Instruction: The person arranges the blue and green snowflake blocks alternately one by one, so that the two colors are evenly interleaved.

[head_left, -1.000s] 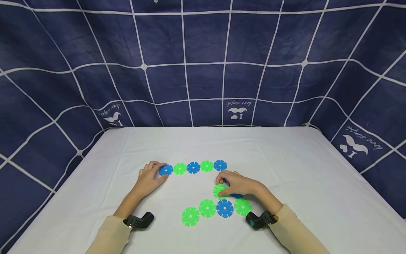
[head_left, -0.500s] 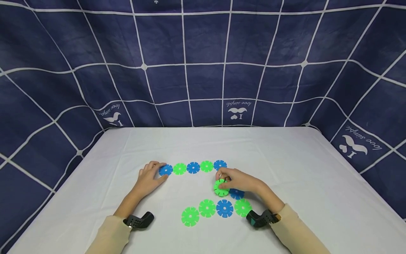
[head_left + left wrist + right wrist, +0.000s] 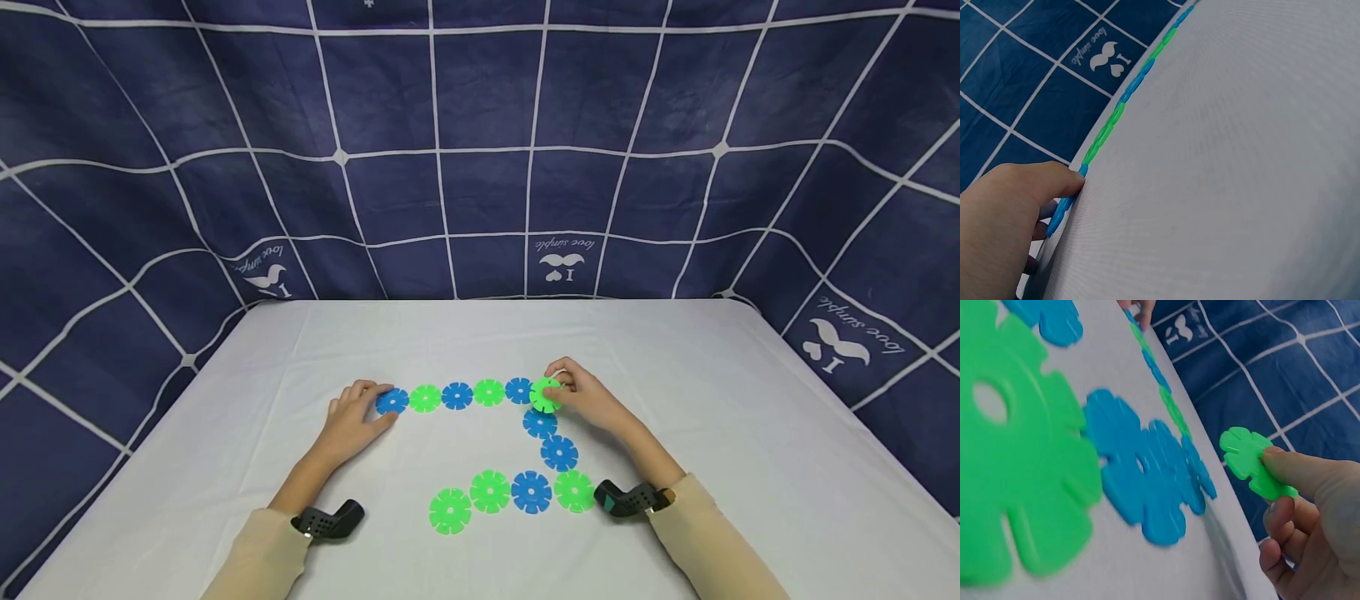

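Note:
My left hand [image 3: 351, 427] rests on the table at the row's left end. Its thumb and index finger hold the blue snowflake disc [image 3: 392, 402] by opposite edges. From there the row runs right through a green disc [image 3: 425, 399], a blue disc [image 3: 457, 397], another green disc [image 3: 489, 392] and a blue disc [image 3: 517, 391]. In my right hand [image 3: 591, 402], a green snowflake disc [image 3: 1246, 453] is pinched between thumb and fingers. The right wrist view shows it tilted and raised; in the head view it overlaps the row's right end.
Two blue discs [image 3: 559, 453] lie below the right hand, leading toward a lower row: a green disc [image 3: 574, 491], a blue disc [image 3: 532, 492] and two more green discs [image 3: 491, 492]. White cloth covers the table [image 3: 300, 350]. A dark blue checked curtain [image 3: 480, 192] hangs behind.
My right hand has lifted the green disc and carried it away from me and rightward to the row's right end, uncovering two blue discs. My left hand has stayed still.

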Motion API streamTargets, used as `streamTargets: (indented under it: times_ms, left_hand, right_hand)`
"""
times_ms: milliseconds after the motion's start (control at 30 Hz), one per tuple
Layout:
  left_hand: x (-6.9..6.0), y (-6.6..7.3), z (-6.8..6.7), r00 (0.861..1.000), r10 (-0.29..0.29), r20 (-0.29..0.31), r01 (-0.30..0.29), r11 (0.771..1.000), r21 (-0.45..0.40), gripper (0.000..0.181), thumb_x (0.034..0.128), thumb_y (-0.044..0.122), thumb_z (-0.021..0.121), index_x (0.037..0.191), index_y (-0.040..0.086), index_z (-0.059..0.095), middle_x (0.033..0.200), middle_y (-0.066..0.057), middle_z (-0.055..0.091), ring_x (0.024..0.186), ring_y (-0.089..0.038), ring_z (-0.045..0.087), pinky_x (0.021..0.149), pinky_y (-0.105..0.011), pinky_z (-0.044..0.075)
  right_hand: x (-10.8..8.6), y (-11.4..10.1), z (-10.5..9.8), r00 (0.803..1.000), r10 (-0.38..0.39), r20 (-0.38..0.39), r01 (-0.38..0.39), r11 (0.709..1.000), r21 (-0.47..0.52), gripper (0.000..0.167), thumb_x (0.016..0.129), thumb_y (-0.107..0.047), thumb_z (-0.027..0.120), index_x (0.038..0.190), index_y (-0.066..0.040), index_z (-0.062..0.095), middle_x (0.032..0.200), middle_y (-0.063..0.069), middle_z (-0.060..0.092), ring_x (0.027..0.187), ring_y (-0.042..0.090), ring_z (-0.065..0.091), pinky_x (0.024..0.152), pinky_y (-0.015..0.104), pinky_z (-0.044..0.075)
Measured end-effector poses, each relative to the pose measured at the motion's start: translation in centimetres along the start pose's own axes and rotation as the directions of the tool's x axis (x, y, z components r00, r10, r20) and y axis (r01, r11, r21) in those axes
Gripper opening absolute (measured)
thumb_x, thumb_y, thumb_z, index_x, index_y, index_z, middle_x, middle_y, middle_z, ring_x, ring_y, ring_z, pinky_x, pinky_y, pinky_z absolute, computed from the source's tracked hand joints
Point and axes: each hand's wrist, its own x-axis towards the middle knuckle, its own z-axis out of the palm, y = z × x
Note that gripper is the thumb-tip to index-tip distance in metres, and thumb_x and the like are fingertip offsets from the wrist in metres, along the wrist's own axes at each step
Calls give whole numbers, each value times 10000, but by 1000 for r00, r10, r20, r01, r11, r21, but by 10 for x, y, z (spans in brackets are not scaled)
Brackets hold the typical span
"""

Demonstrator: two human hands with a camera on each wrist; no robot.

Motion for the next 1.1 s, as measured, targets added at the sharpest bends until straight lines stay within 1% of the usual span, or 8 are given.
streamTargets:
  times_ms: [167, 233, 433, 500, 600, 800, 967, 1100]
  left_hand:
    - [-1, 0, 0, 1000, 0, 1, 0, 1000, -1, 509, 821, 315, 602, 1261, 75, 510, 1249, -178, 457, 1177, -345, 383, 896, -476, 242]
    - [-1, 0, 0, 1000, 1, 0, -1, 1000, -3, 511, 820, 317, 605, 1261, 76, 511, 1248, -178, 457, 1175, -344, 384, 896, -477, 244]
    - [0, 1, -1, 1000, 6, -9, -6, 1000, 7, 518, 816, 308, 615, 1261, 67, 509, 1243, -185, 458, 1162, -344, 392, 881, -471, 252]
    - [1, 2, -1, 1000, 5, -9, -5, 1000, 10, 518, 815, 306, 616, 1262, 66, 509, 1245, -186, 458, 1162, -344, 393, 880, -468, 253]
    - [1, 1, -1, 1000, 4, -5, -4, 1000, 9, 517, 816, 304, 614, 1263, 68, 508, 1246, -185, 458, 1165, -343, 392, 888, -472, 252]
    - [0, 0, 1, 1000, 5, -8, -5, 1000, -1, 510, 816, 304, 615, 1259, 73, 513, 1242, -182, 462, 1161, -343, 394, 889, -477, 251]
    - [0, -1, 2, 1000, 3, -2, -3, 1000, -7, 509, 816, 313, 610, 1256, 76, 517, 1243, -179, 465, 1162, -338, 395, 877, -468, 253]
    - [0, -1, 1, 1000, 3, -7, -3, 1000, -3, 504, 816, 306, 613, 1255, 78, 518, 1242, -178, 463, 1162, -336, 393, 874, -464, 253]
  right_hand:
    - [1, 14, -5, 994, 31, -107, -29, 999, 18, 340, 890, -139, 560, 1172, -10, 421, 948, 129, 561, 701, 84, 472, 629, 202, 391]
    - [0, 17, -6, 989, 37, -143, -38, 999, -7, 346, 888, -112, 551, 1194, -20, 419, 1007, 156, 561, 721, 96, 463, 639, 201, 393]
    - [-1, 23, -5, 969, 47, -244, -85, 986, -146, 358, 869, -93, 551, 1211, -82, 449, 1055, 153, 564, 761, 149, 466, 661, 237, 390]
    - [-1, 25, -5, 962, 37, -270, -92, 977, -193, 365, 863, -97, 561, 1214, -65, 467, 1041, 152, 551, 774, 164, 461, 675, 261, 388]
    - [-1, 28, -3, 957, 21, -290, -103, 958, -269, 371, 854, -115, 580, 1208, -34, 502, 1024, 143, 535, 814, 179, 455, 716, 293, 386]
    - [-2, 33, 1, 956, 34, -292, -151, 908, -390, 307, 853, -212, 591, 1138, -97, 593, 1059, 81, 535, 899, 187, 441, 790, 327, 331]
    - [-2, 32, 2, 958, 13, -286, -132, 906, -402, 268, 851, -209, 585, 1102, -118, 616, 1048, 75, 524, 876, 182, 424, 786, 342, 304]
    - [-3, 33, 2, 964, -33, -266, -85, 903, -421, 250, 848, -194, 583, 1087, -132, 626, 1068, 81, 527, 866, 176, 414, 806, 387, 283]
